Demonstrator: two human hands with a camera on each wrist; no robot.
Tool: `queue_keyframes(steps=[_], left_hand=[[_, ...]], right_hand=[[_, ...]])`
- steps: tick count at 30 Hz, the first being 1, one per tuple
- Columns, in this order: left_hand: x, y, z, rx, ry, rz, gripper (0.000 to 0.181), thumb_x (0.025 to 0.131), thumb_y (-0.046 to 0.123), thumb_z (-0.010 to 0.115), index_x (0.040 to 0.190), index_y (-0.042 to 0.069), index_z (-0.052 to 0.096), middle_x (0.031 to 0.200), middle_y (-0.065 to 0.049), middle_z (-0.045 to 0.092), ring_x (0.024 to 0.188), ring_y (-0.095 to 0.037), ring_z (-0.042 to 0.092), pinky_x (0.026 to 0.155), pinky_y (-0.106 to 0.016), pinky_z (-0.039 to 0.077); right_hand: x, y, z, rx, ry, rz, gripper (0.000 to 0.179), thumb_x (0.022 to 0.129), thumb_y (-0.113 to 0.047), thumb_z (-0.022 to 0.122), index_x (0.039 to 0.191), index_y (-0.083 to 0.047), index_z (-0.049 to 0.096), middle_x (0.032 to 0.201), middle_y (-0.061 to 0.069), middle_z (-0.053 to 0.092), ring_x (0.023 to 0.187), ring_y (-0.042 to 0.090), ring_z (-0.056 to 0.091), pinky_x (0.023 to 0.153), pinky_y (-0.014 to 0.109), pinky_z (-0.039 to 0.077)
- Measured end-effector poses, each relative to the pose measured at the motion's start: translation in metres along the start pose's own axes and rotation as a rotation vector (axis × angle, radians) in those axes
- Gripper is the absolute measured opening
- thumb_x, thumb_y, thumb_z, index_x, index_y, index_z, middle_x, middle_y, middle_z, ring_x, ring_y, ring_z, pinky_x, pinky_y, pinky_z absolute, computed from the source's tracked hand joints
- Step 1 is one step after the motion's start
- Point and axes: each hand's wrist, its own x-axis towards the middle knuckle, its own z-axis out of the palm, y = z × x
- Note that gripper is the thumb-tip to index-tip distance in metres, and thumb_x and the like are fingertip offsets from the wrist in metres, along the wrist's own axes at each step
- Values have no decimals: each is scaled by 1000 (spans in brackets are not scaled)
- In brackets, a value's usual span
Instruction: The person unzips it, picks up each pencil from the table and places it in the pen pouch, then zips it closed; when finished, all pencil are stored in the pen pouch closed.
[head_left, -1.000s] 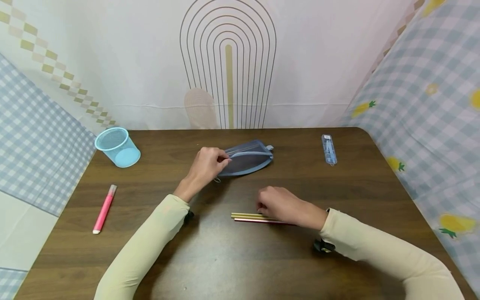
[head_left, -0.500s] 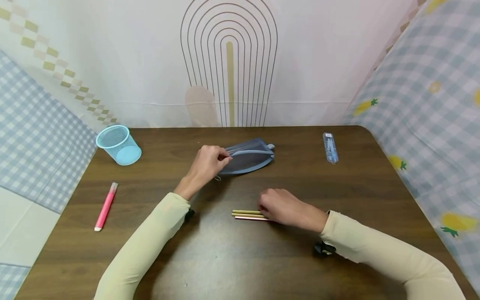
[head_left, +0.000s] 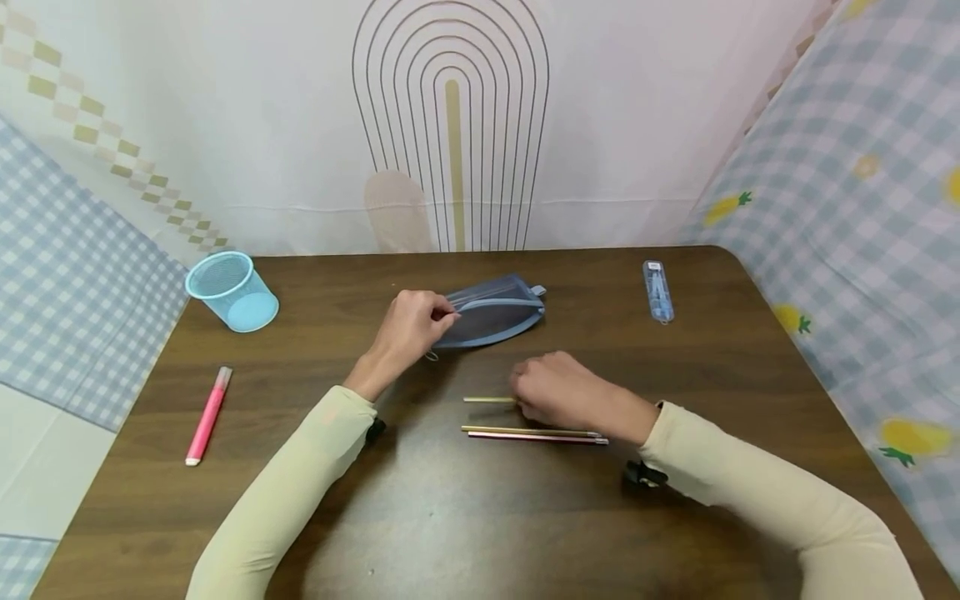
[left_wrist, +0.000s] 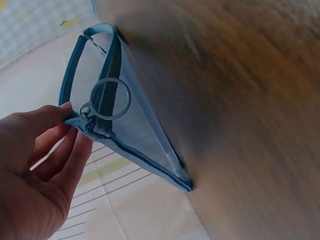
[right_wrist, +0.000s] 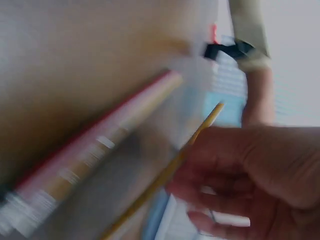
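My left hand [head_left: 411, 323] pinched the left end of a blue, see-through mesh pouch with a zip edge [head_left: 491, 323], beside its pull ring [left_wrist: 111, 98], while the pouch rested on the table [head_left: 450, 517] with its mouth gaping. My right hand [head_left: 558, 390] was narrow too, finger and thumb closed on a slim yellow pencil-like stick [head_left: 487, 400] that seemed to hang just above the wood. What mattered was how those two lay: the pouch sat ahead of my right hand and a little to its left, and the stick's long axis ran crosswise, its free end pointing left. The pouch's long axis ran roughly crosswise as well, its right end slightly farther from me. My left hand was the nearer one, touching the pouch; my right was near but apart. Counting up, I had one pouch and three sticks: the one in my fingers, plus a gold stick [head_left: 525, 430] and a pink and dark-red stick [head_left: 536, 437] side by side nearer me. There was one pink capped marker [head_left: 206, 425], one light-blue mesh cup [head_left: 228, 293] and one slim, clear blue case [head_left: 657, 292], its contents too small to tell.
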Motion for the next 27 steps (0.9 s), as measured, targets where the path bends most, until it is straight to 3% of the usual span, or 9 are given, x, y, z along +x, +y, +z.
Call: queue_keyframes(steps=[3,7,10,14,18,22,27], left_hand=[[0,0,0,-6,5,1,12,91,17,76,92,6,81,86,-6,78,75,-16,71,68,-32,58],[0,-1,0,-9,-2,-7,11,91,15,76,92,6,81,86,-6,78,75,-16,71,69,-32,58],[0,-2,0,-1,-14,-12,10,91,15,75,92,6,81,86,-6,78,75,-16,70,69,-32,58],[1,-2,-1,8,-11,-11,11,91,16,75,93,6,81,87,-6,78,76,-17,71,70,-32,58],[2,-2,-2,8,-15,-10,13,92,18,75,94,7,81,88,-6,78,76,-17,71,70,-32,58],[2,-1,-2,5,-21,-14,13,92,19,75,94,7,81,88,-6,78,76,-16,71,70,-32,58],[1,-2,-2,6,-13,-10,13,92,18,75,93,7,81,87,-6,78,77,-17,71,71,-33,58]], right_hand=[[2,7,-23,312,7,13,9,86,-11,71,81,-16,67,74,-7,64,64,4,58,56,23,51],[2,20,-42,919,-42,52,9,90,-3,65,96,-7,70,84,2,71,76,8,67,71,27,59],[1,27,-38,1314,-139,139,17,93,-1,63,109,4,66,93,8,73,83,15,70,79,33,60],[5,29,-16,1707,-265,349,30,97,2,55,125,14,55,101,6,73,90,15,70,87,32,59],[13,31,7,2005,-262,614,23,103,2,45,119,9,60,102,9,71,92,17,71,86,30,60],[25,36,20,2205,-118,844,23,103,2,45,99,2,67,98,15,72,91,21,73,84,29,61],[43,44,29,2291,43,926,24,103,0,48,90,3,68,90,17,73,84,24,75,81,31,61]])
